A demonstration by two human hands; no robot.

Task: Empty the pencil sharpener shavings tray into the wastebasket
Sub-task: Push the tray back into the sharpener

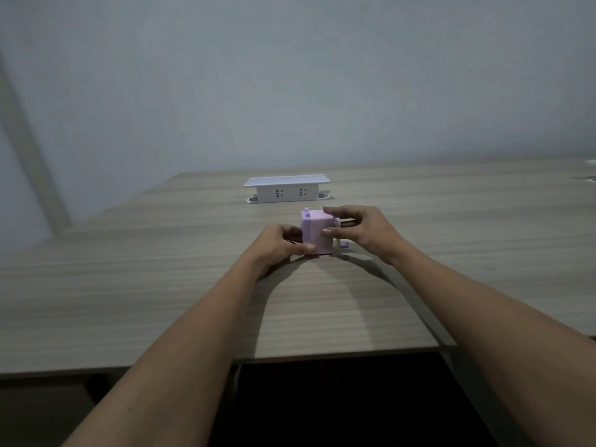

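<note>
2 bare forearms reach over the near edge of a wood-grain tabletop (pixel 161 301). The left hand (pixel 280 245) grips the lower left corner of a lilac pencil sharpener (pixel 317 233), while the right hand (pixel 361 229) clamps its top and side, thumb on the near face. The sharpener stands between both hands, crank (pixel 342 244) under the right palm. Beyond the fingers sits a white socket box (pixel 285 188).
</note>
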